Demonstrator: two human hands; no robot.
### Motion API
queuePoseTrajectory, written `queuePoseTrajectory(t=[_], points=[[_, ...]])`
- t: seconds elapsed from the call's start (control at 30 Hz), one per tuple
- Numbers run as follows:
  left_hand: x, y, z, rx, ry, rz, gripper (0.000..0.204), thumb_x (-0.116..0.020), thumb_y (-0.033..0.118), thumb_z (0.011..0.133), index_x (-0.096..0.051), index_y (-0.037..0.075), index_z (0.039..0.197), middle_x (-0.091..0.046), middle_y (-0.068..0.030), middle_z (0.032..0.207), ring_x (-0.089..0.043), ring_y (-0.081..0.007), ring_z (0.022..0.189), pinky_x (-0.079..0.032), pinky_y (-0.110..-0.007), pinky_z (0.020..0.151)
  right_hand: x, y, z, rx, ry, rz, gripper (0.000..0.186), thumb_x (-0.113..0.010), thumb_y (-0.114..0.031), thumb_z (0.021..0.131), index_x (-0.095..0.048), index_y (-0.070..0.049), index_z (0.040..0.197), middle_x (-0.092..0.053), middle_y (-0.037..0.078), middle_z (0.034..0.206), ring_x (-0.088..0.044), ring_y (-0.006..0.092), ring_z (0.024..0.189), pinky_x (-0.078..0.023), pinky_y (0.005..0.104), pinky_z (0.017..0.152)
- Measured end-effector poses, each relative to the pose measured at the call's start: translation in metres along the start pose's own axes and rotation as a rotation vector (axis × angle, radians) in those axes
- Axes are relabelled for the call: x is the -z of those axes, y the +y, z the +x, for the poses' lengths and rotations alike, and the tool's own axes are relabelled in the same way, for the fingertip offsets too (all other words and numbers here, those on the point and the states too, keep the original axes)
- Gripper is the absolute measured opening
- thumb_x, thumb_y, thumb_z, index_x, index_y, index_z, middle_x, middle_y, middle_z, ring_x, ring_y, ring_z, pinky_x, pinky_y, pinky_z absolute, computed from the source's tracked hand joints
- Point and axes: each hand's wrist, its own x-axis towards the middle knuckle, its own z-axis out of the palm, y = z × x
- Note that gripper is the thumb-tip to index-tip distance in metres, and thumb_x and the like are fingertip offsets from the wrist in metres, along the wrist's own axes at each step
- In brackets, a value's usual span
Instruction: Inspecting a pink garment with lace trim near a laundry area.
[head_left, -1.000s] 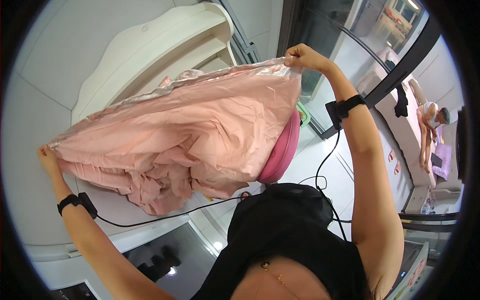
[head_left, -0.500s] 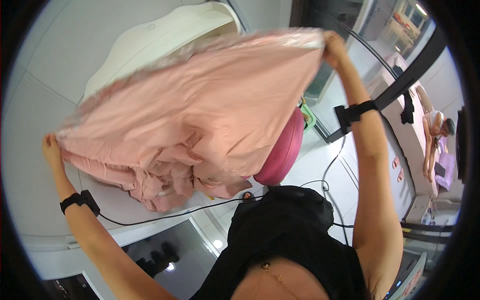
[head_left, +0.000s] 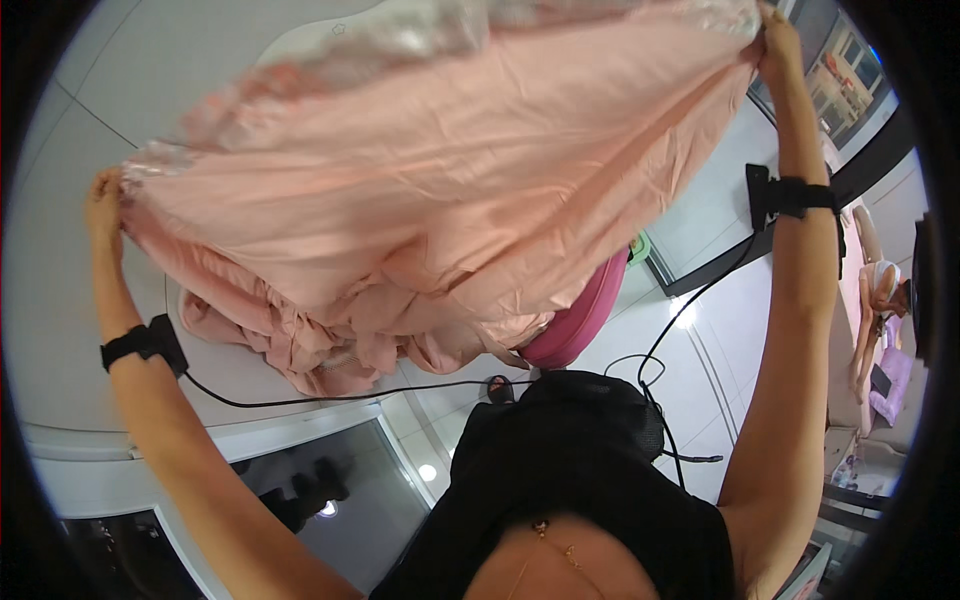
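Note:
My left hand (head_left: 106,200) grips the left corner of a large pale pink cloth (head_left: 420,170) with a shiny silvery, coral-patterned band along its blurred top edge. My right hand (head_left: 779,48) is closed on the other top corner, raised high at the upper right, so the cloth spreads between my hands. Its lower part lies in crumpled folds, partly over a darker pink padded object (head_left: 570,330). Black devices are strapped to both my wrists, with cables hanging from them.
A white curved furniture top (head_left: 325,35) is mostly hidden behind the cloth. At the right are a dark-framed glass partition (head_left: 710,185) and another person (head_left: 880,295) on a pink bed, beside a purple pillow (head_left: 890,385). A small green object (head_left: 637,250) and a glass door (head_left: 330,480) also show.
Both my hands have risen, the right one also moving rightward, lifting and spreading the cloth. The cloth now covers most of the white furniture top.

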Motion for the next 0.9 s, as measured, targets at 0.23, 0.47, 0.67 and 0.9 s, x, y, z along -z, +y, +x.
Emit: queuePoseTrajectory(t=[0.23, 0.47, 0.67, 0.9], points=[[-0.149, 0.173, -0.143, -0.139, -0.416, -0.017, 0.011, -0.049, 0.014, 0.082, -0.053, 0.004, 0.080, -0.051, -0.0003, 0.067, -0.043, -0.0072, 0.060, -0.038, -0.021, 0.054, -0.275, 0.212, -0.074, 0.014, 0.120, -0.430, 0.028, -0.063, -0.016, 0.074, -0.057, -0.005, 0.099, -0.059, 0.003, 0.083, -0.056, 0.0127, 0.073, -0.045, 0.0253, 0.064], [-0.205, 0.217, -0.179, -0.252, -0.709, -0.364, 0.007, -0.049, 0.008, 0.083, -0.050, 0.003, 0.079, -0.041, 0.0063, 0.058, -0.033, -0.0010, 0.052, -0.025, -0.017, 0.046, -0.365, 0.285, -0.109, -0.094, -0.404, -0.582, 0.019, -0.060, -0.018, 0.078, -0.057, -0.004, 0.090, -0.053, -0.002, 0.074, -0.047, 0.0067, 0.069, -0.039, 0.0214, 0.061], [-0.183, 0.160, -0.182, -0.161, -0.876, -0.405, 0.022, -0.065, 0.014, 0.071, -0.054, 0.001, 0.084, -0.053, -0.0006, 0.076, -0.045, -0.0070, 0.072, -0.038, -0.022, 0.067, -0.351, 0.256, -0.097, 0.075, -0.178, -0.454, 0.013, -0.055, -0.020, 0.082, -0.057, -0.007, 0.078, -0.049, -0.007, 0.065, -0.040, 0.0022, 0.059, -0.031, 0.0164, 0.055], [-0.135, 0.112, -0.181, 0.123, -0.751, -0.380, 0.017, -0.067, 0.013, 0.070, -0.055, 0.005, 0.080, -0.050, 0.0050, 0.073, -0.043, -0.0031, 0.070, -0.035, -0.017, 0.064, -0.291, 0.210, -0.071, 0.291, 0.082, -0.663, 0.011, -0.056, -0.016, 0.081, -0.057, -0.006, 0.077, -0.048, -0.006, 0.068, -0.040, 0.0028, 0.065, -0.032, 0.0177, 0.059]])
